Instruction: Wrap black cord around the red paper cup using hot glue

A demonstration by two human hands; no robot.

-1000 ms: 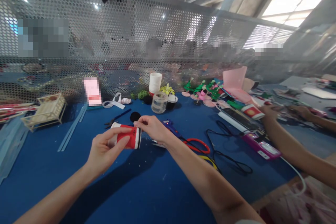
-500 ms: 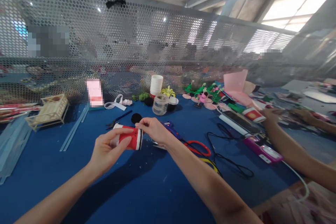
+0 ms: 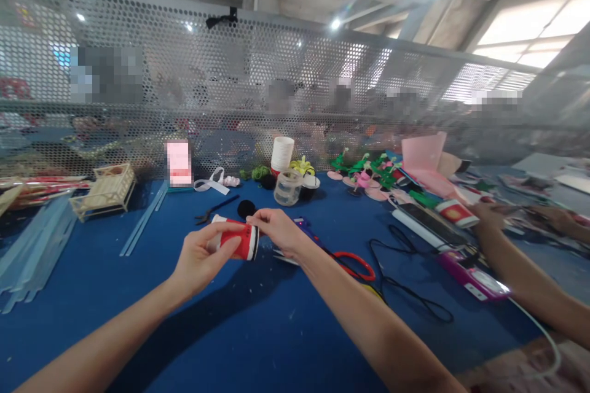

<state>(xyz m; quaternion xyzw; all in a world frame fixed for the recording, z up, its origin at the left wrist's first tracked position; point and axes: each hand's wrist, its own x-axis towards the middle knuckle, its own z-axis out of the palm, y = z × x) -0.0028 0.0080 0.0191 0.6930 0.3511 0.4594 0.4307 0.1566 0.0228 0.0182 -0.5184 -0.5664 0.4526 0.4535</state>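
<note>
My left hand (image 3: 203,253) grips a red and white paper cup (image 3: 237,238), held on its side above the blue table (image 3: 230,331). My right hand (image 3: 276,228) pinches the cup's rim at the top right, fingers closed. A small black pompom (image 3: 246,207) lies on the table just behind the cup. A blue glue gun (image 3: 305,228) and red-handled scissors (image 3: 353,261) lie under and beside my right wrist.
A perforated metal screen (image 3: 276,86) closes the far side. Near it stand white stacked cups (image 3: 282,153), a clear jar (image 3: 286,187), a small wooden bed model (image 3: 108,190), clear strips (image 3: 37,245). Another person's arm (image 3: 520,276) reaches in at right, above a black cable (image 3: 410,288) and a purple device (image 3: 470,273).
The view has shifted slightly, so everything sits a little right and lower. Both hands keep the same hold on the cup.
</note>
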